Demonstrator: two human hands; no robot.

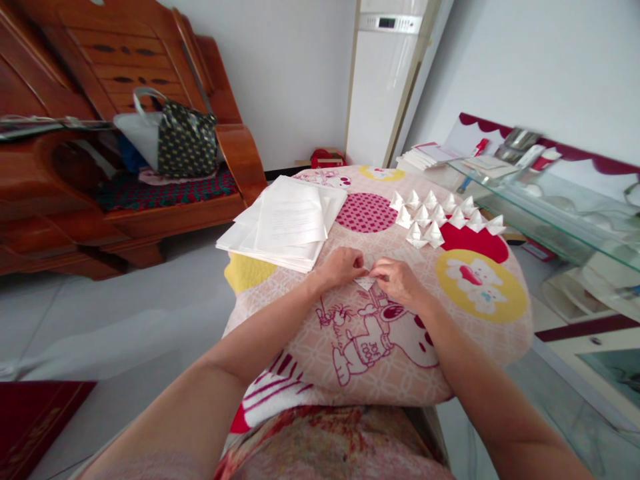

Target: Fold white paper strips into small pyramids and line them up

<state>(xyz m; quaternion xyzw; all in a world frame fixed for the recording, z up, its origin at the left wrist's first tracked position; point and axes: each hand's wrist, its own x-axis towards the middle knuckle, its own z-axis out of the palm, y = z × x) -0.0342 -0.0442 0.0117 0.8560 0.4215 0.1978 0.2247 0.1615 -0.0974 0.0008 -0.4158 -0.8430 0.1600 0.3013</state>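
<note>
A small folded piece of white paper (365,283) is pinched between both hands just above the patterned tablecloth. My left hand (343,265) is closed on its left side, fingers bent toward the middle. From the other side, my right hand (399,279) grips it with thumb and fingers together. The fingers cover the paper's upper part; a pointed lower corner shows. Beyond my right hand stand several white folded paper boats (433,233) in loose rows. Close to my left hand lies a stack of white paper sheets (290,220), some printed.
The round table wears a cartoon tablecloth (310,347). To its right is a glass shelf (565,227) holding papers, cups and a metal container. A wooden sofa (240,150) with bags (187,140) stands left. A tall white air conditioner (377,87) stands behind.
</note>
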